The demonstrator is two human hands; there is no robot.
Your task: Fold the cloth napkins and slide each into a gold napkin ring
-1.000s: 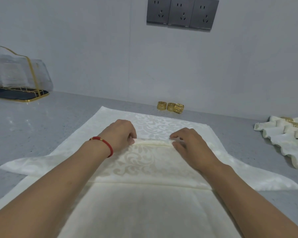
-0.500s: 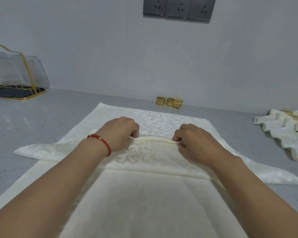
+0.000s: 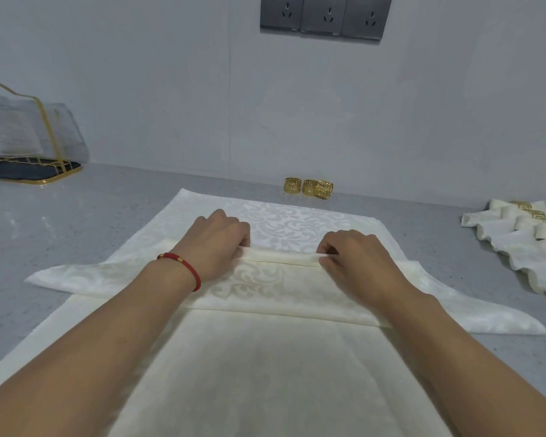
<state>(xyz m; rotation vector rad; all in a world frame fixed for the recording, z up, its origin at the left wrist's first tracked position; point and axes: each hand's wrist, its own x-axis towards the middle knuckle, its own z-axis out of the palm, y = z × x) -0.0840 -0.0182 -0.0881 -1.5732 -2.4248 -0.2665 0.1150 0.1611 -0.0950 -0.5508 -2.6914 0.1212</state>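
A cream damask napkin (image 3: 284,225) lies spread on the grey counter, with a band folded across its middle and pointed ends sticking out left and right. My left hand (image 3: 216,247), with a red bracelet at the wrist, pinches the left part of the folded edge. My right hand (image 3: 356,260) pinches the same edge about a hand's width to the right. Three gold napkin rings (image 3: 309,187) stand in a row against the wall, beyond the napkin. The fingertips of both hands are tucked under the fold.
Several folded napkins in gold rings (image 3: 524,234) lie at the right edge of the counter (image 3: 76,216). A clear cover with a gold wire frame (image 3: 26,137) stands at the far left. Grey wall sockets (image 3: 325,15) are mounted above.
Both hands have taken up the folded edge, lifted it slightly and drawn a little apart along it. The view has tilted down a bit.
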